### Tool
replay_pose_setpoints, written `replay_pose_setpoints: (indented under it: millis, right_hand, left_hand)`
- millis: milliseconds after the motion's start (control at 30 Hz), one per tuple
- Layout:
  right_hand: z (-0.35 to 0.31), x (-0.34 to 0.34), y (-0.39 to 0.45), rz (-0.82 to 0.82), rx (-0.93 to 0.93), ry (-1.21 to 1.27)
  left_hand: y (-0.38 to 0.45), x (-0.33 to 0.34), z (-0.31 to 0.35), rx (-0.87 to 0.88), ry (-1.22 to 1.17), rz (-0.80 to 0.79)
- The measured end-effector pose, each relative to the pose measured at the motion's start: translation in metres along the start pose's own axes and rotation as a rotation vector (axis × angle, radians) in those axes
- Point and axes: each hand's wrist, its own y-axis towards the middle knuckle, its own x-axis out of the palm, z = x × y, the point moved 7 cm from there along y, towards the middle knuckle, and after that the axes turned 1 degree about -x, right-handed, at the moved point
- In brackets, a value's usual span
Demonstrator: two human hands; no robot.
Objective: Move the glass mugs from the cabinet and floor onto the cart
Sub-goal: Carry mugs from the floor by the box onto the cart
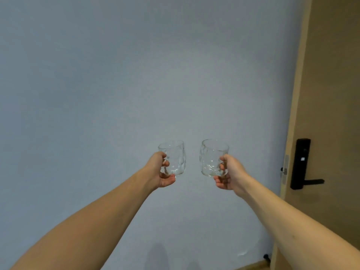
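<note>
Right now your left hand (161, 170) grips the handle of one glass mug (174, 158), with the fingers curled through and round that handle and the lower fingers tucked just under the base. Your right hand (228, 175) does the same with a second glass mug (212, 157): thumb on top of the handle, fingers wrapped round it, the lowest ones curled below the bottom of the glass. Both mugs are held up in the air in front of you, upright or nearly so, mouths upward, and each one looks clear with a rippled wall. They sit side by side at about the same height, near each other but not touching, with a strip of wall showing between them. Both of your bare forearms reach forward from the lower corners of the view.

Behind the mugs you face a plain pale grey-blue wall (116, 84) that fills most of the view. Along the right edge stands a light brown wooden door (331, 75), with its paler edge facing the wall. A black lock plate (300, 162) with a lever handle is mounted on that door, level with your hands and well to the right of them. Low down by the door's foot you can see a small black doorstop (266, 257) and a sliver of wooden floor (253, 266).
</note>
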Motion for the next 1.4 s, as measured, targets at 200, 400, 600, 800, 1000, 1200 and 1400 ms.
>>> replay_pose_setpoints:
  millis: [200, 400, 600, 800, 1000, 1200, 1400]
  right_hand:
    - [0.021, 0.129, -0.041, -0.153, 0.029, -0.022]
    - [0.045, 0.246, -0.097, -0.271, 0.046, -0.025]
    - [0.064, 0.363, -0.161, -0.398, 0.054, -0.063]
    - [0.087, 0.467, -0.219, -0.559, 0.076, -0.12]
    - [0.109, 0.571, -0.265, -0.728, 0.092, -0.201]
    - [0.142, 0.681, -0.314, -0.927, 0.139, -0.258]
    - [0.17, 0.794, -0.356, -1.113, 0.17, -0.307]
  left_hand:
    - [-0.04, -0.143, 0.019, 0.041, -0.029, 0.145]
    - [-0.086, -0.271, 0.025, 0.046, -0.071, 0.256]
    - [-0.147, -0.398, 0.025, 0.066, -0.107, 0.368]
    - [-0.204, -0.502, 0.022, 0.087, -0.194, 0.502]
    - [-0.255, -0.595, 0.007, 0.107, -0.283, 0.659]
    - [-0.303, -0.694, -0.008, 0.095, -0.342, 0.891]
    - [-0.341, -0.777, -0.008, 0.088, -0.402, 1.056]
